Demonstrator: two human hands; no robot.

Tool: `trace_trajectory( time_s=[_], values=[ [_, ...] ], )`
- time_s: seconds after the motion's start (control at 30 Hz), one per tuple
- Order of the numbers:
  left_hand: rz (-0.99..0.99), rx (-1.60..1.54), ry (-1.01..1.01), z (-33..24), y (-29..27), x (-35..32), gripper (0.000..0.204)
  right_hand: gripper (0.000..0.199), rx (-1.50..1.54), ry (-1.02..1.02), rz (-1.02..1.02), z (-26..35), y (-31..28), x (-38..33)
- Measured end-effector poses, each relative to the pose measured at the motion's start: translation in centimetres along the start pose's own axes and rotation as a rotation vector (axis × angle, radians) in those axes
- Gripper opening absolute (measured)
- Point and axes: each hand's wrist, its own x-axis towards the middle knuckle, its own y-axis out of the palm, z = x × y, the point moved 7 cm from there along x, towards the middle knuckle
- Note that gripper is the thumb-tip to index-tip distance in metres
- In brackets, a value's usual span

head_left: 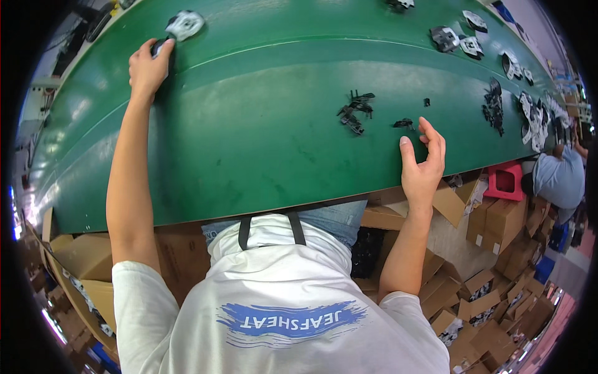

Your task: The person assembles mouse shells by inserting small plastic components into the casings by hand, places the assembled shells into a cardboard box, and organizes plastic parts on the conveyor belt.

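A small dark part (163,47) is covered by the left hand (147,67) at the far left of the green conveyor belt (249,156); the fingers are curled over it, though how firmly it is gripped cannot be told. Just beyond that hand a white-and-black moulded piece (185,24) is seen lying on the belt. The right hand (422,163) is held over the near edge of the belt, open and empty, its fingers loosely bent. Just beside its fingertips a tiny black clip (403,123) is found, and a little further left a cluster of black plastic parts (355,110). More white-and-black pieces (458,41) are scattered along the belt to the right. Cardboard boxes (492,218) are stacked below the belt's edge, and another person's blue sleeve (560,177) is seen at the far right.
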Motion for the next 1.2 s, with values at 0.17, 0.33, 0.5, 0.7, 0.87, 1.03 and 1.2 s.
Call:
trace_trajectory(
  time_s=[0.17, 0.33, 0.5, 0.7, 0.87, 1.03, 1.2],
  values=[
    [-0.166, 0.171, 0.083, -0.2, -3.2, -1.4, 0.074, 0.022, -0.136, -0.011, -0.008, -0.5, 1.1, 1.0],
    [-0.364, -0.15, 0.232, -2.0, -7.5, -5.8, 0.066, 0.018, 0.083, 0.037, -0.032, -1.7, 1.1, 0.7],
    [0.421, -1.644, -0.275, -8.7, -3.7, -15.6, 0.059, 0.02, 0.516, -0.023, 0.11, 4.3, 1.0, -1.4],
    [0.885, -2.093, -0.544, -13.4, -2.0, -28.4, 0.064, 0.023, 0.634, -0.471, 0.436, 18.1, 6.2, -3.7],
    [0.888, -1.875, -0.564, -13.8, -2.2, -31.4, 0.067, 0.023, 0.715, -0.416, 0.426, 20.2, 7.8, -4.5],
    [0.856, -1.866, -0.542, -14.2, -2.7, -32.3, 0.055, 0.025, 0.399, -0.63, 0.35, 20.9, 7.6, -4.8],
    [0.9, -1.864, -0.441, -15.2, -2.8, -33.0, 0.058, 0.028, 0.49, -0.555, 0.304, 19.4, 6.4, -5.4]
  ],
)
